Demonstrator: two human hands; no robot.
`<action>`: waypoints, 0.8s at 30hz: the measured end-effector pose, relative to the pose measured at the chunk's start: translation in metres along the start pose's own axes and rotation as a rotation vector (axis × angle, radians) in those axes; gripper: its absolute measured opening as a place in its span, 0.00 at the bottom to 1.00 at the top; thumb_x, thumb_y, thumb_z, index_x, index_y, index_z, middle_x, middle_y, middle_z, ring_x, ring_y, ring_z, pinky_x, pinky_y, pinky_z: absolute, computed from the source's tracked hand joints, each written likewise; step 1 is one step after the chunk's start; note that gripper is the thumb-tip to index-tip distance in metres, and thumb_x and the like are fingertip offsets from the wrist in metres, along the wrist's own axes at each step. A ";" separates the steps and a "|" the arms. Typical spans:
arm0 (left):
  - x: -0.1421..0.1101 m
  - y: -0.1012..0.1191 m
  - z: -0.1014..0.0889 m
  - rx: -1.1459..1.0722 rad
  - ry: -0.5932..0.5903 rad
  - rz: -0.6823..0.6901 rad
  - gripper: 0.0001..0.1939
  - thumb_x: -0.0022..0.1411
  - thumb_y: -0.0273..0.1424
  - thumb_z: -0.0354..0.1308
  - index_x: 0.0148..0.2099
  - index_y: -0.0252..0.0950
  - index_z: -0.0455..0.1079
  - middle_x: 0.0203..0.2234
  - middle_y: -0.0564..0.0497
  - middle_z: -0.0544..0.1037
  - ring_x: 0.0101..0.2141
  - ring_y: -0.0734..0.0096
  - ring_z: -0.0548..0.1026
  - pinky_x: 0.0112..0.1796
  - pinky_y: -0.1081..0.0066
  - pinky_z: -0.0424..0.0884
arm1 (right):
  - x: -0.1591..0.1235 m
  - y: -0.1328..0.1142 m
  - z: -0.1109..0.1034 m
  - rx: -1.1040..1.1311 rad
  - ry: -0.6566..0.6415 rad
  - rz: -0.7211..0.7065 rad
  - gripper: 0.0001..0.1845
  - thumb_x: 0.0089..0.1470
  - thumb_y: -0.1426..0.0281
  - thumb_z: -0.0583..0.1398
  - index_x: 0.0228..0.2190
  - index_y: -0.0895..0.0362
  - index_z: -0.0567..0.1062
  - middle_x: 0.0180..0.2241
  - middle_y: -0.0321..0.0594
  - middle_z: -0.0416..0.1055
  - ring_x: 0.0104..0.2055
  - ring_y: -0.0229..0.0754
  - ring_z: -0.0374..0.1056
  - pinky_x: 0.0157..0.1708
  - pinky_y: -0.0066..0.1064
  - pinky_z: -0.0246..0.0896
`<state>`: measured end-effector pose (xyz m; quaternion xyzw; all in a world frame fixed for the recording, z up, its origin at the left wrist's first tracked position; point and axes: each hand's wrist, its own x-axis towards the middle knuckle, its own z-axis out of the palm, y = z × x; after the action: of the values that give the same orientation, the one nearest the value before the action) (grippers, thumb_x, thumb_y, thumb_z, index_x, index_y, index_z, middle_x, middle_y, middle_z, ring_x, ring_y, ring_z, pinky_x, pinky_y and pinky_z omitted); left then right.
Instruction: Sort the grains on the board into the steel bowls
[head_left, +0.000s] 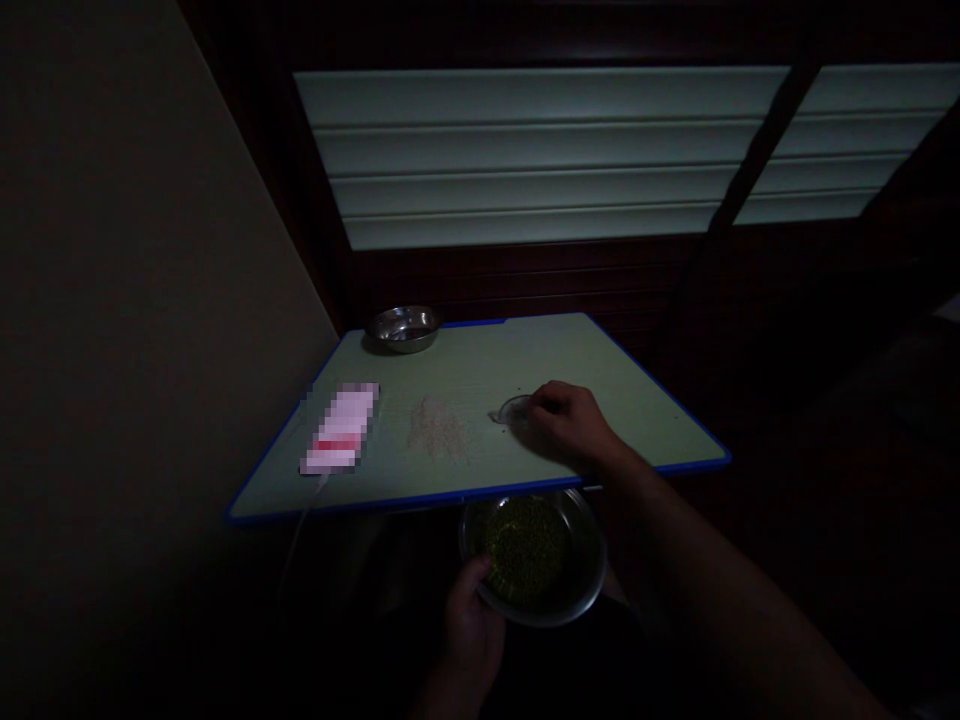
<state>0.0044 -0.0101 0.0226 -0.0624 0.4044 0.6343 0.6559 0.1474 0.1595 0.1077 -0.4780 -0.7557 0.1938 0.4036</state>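
Note:
My left hand (474,625) grips a metal bowl (589,590) by its rim, thumb over the edge. Small green beans (529,545), which look like mung beans, lie inside it. The bowl is held just below the table's front edge. Above the tabletop, my right hand (566,420) has its fingers curled together at the side of a small clear round dish (514,408). Its fingertips are partly hidden, and the dim light blurs the dish's outline. To the left of it, a thin patch of pale, pinkish grains (439,430) is spread on the table.
The pale green table (517,350) has a blue edge. A second metal bowl (405,328) stands at its back left corner. A phone (341,428), its screen lit and blurred out, lies on the left with a white cable (304,520). A wall rises close on the left.

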 end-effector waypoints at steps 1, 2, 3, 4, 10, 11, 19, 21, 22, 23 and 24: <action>0.000 0.000 0.000 -0.001 0.003 0.000 0.15 0.51 0.26 0.57 0.41 0.34 0.78 0.32 0.46 0.84 0.37 0.59 0.80 0.54 0.54 0.66 | 0.000 0.000 0.001 -0.003 -0.004 0.003 0.06 0.47 0.72 0.60 0.23 0.58 0.77 0.25 0.38 0.73 0.28 0.38 0.66 0.30 0.29 0.59; 0.000 0.000 0.000 -0.001 0.006 -0.001 0.15 0.51 0.25 0.57 0.42 0.34 0.78 0.31 0.46 0.84 0.37 0.59 0.80 0.54 0.54 0.66 | 0.000 0.000 0.001 -0.009 -0.011 0.005 0.06 0.47 0.72 0.60 0.24 0.58 0.77 0.25 0.38 0.73 0.28 0.38 0.66 0.30 0.29 0.59; 0.001 0.000 0.000 -0.002 0.007 -0.002 0.15 0.52 0.25 0.57 0.42 0.34 0.78 0.31 0.46 0.83 0.37 0.59 0.80 0.54 0.54 0.67 | 0.000 0.000 0.002 -0.017 -0.018 0.006 0.06 0.48 0.72 0.60 0.24 0.58 0.78 0.25 0.39 0.73 0.28 0.38 0.67 0.30 0.29 0.59; 0.002 -0.001 -0.001 -0.003 0.007 -0.001 0.16 0.52 0.25 0.57 0.43 0.34 0.78 0.31 0.46 0.83 0.37 0.59 0.80 0.53 0.54 0.67 | 0.000 0.001 0.003 -0.029 -0.023 0.006 0.06 0.48 0.72 0.60 0.24 0.58 0.78 0.25 0.39 0.74 0.28 0.38 0.67 0.30 0.29 0.59; 0.005 -0.003 -0.006 -0.001 -0.024 0.011 0.17 0.52 0.25 0.58 0.46 0.34 0.77 0.33 0.47 0.83 0.39 0.59 0.80 0.53 0.55 0.68 | 0.001 0.001 0.004 -0.070 -0.017 0.005 0.07 0.49 0.72 0.60 0.25 0.58 0.78 0.26 0.40 0.75 0.29 0.39 0.67 0.31 0.30 0.59; 0.006 -0.002 -0.006 0.003 -0.031 0.007 0.17 0.52 0.26 0.58 0.45 0.34 0.77 0.33 0.46 0.83 0.39 0.58 0.80 0.53 0.55 0.68 | 0.001 0.001 0.004 -0.066 -0.016 0.006 0.07 0.48 0.72 0.60 0.25 0.58 0.78 0.26 0.40 0.75 0.29 0.39 0.67 0.30 0.30 0.59; 0.002 -0.001 -0.004 0.026 -0.037 -0.004 0.18 0.51 0.27 0.58 0.46 0.35 0.77 0.32 0.47 0.83 0.40 0.57 0.80 0.53 0.53 0.67 | 0.002 0.000 0.005 -0.041 -0.013 -0.053 0.06 0.49 0.72 0.60 0.26 0.58 0.79 0.28 0.41 0.75 0.30 0.39 0.68 0.33 0.31 0.60; 0.001 -0.001 -0.003 0.026 -0.038 -0.002 0.18 0.51 0.27 0.58 0.46 0.35 0.77 0.31 0.47 0.83 0.39 0.57 0.80 0.53 0.53 0.67 | 0.002 0.000 0.006 -0.041 -0.024 -0.058 0.06 0.49 0.73 0.60 0.27 0.58 0.79 0.28 0.42 0.75 0.31 0.40 0.68 0.33 0.31 0.60; 0.001 -0.001 -0.003 0.025 -0.035 -0.001 0.18 0.51 0.27 0.58 0.45 0.34 0.77 0.31 0.47 0.83 0.39 0.57 0.80 0.53 0.53 0.67 | 0.002 0.000 0.006 -0.041 -0.027 -0.058 0.06 0.50 0.73 0.60 0.27 0.58 0.79 0.28 0.42 0.75 0.31 0.40 0.68 0.34 0.31 0.60; 0.001 -0.001 -0.003 0.024 -0.033 -0.002 0.17 0.51 0.27 0.58 0.45 0.34 0.77 0.31 0.47 0.83 0.39 0.57 0.80 0.53 0.53 0.67 | 0.003 0.000 0.007 -0.038 -0.030 -0.059 0.07 0.50 0.72 0.60 0.27 0.58 0.79 0.29 0.42 0.75 0.31 0.40 0.69 0.34 0.32 0.60; 0.001 -0.001 -0.002 0.022 -0.033 -0.005 0.16 0.51 0.27 0.57 0.44 0.34 0.77 0.31 0.47 0.83 0.39 0.57 0.80 0.53 0.53 0.67 | 0.003 0.000 0.007 -0.034 -0.036 -0.058 0.07 0.50 0.72 0.60 0.27 0.58 0.79 0.29 0.42 0.75 0.32 0.40 0.69 0.34 0.32 0.61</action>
<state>0.0038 -0.0110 0.0200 -0.0459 0.4003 0.6291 0.6648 0.1417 0.1627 0.1045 -0.4590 -0.7796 0.1776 0.3874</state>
